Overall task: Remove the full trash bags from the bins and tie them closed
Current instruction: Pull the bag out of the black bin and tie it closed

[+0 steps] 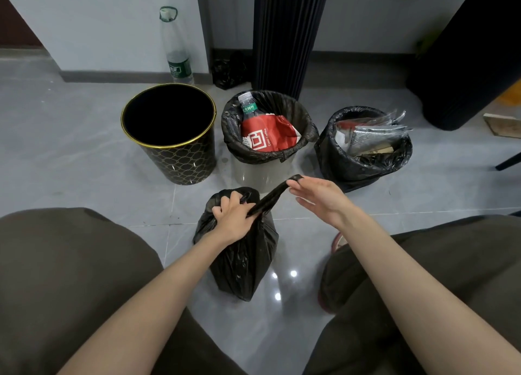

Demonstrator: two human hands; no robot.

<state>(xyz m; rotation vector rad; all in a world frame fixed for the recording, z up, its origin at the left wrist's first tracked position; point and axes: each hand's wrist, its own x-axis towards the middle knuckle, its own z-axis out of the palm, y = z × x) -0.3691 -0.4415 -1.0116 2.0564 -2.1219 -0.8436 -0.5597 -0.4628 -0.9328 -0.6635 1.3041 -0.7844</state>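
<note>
A glossy, crinkled black trash bag (242, 262) stands bulging on the grey tiled floor (84, 163) between a crouching person's knees, just in front of a black-and-gold bin (183, 160). The left hand (234, 219) is clenched around the bag's gathered neck. The right hand (318, 197) pinches the end of a twisted strip of the bag, drawn taut toward the right.
</note>
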